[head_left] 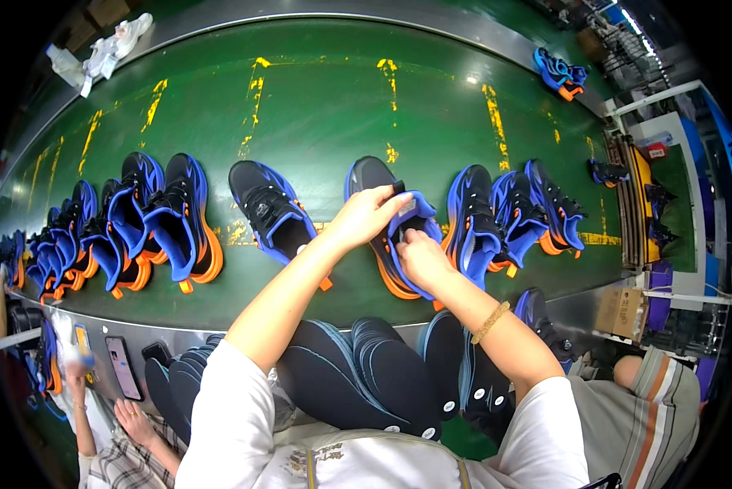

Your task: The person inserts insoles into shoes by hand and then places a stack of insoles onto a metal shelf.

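A black and blue sneaker (372, 174) with an orange sole stands in front of me on the green belt, toe pointing away. My left hand (366, 215) is closed on the sneaker's tongue (407, 207) and pulls it up from the laces. Curled at the collar, my right hand (423, 259) has its fingertips down in the shoe's opening. What those fingers hold, if anything, is hidden. Just left of my left forearm stands a similar sneaker (261, 196). Close beside my right hand is another sneaker (469, 212).
Stacked black insoles (390, 367) lie along the near edge by my body. More sneakers (182, 216) line the belt (325, 106) to the left, with several to the right. At lower left are a phone (123, 368) and a co-worker's hand (135, 421); another person sits at right.
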Motion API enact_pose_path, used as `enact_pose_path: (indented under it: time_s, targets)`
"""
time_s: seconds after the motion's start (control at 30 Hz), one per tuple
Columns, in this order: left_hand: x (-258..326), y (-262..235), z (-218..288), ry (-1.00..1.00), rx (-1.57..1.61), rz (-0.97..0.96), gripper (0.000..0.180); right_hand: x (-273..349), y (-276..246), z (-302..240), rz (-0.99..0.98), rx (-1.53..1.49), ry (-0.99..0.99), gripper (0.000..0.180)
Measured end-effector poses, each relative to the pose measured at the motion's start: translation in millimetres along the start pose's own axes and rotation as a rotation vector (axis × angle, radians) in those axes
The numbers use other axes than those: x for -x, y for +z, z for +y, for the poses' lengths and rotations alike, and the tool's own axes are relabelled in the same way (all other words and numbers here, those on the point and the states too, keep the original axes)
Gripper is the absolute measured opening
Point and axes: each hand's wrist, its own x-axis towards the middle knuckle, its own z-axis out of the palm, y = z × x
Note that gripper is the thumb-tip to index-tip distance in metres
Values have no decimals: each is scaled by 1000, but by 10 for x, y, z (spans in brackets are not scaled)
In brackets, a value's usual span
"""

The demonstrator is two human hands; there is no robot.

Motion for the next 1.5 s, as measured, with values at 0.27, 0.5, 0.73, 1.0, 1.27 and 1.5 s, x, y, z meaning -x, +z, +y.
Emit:
enact_pose_path:
  time_s: [0.27, 0.5, 0.73, 1.0, 1.27, 1.5]
  targets:
    - [21, -28, -25, -56, 16, -89, 37, -108, 15, -35, -398, 263, 82, 29]
    - [-72, 29, -140, -79, -106, -90, 40, -87, 118, 17, -405, 511, -65, 29]
    - [-60, 257, -126, 292, -326, 542, 35, 24, -200, 120, -435, 569, -430, 24]
    - [-81, 405, 9, 317, -884, 151, 30, 316, -95, 153, -514, 138, -154, 59]
    - [132, 372, 75, 358, -966, 142, 31, 1166, 57, 13, 437, -328, 61, 19]
    - [157, 214, 144, 498, -1186, 160, 24, 1132, 163, -114, 580, -310, 61, 21]
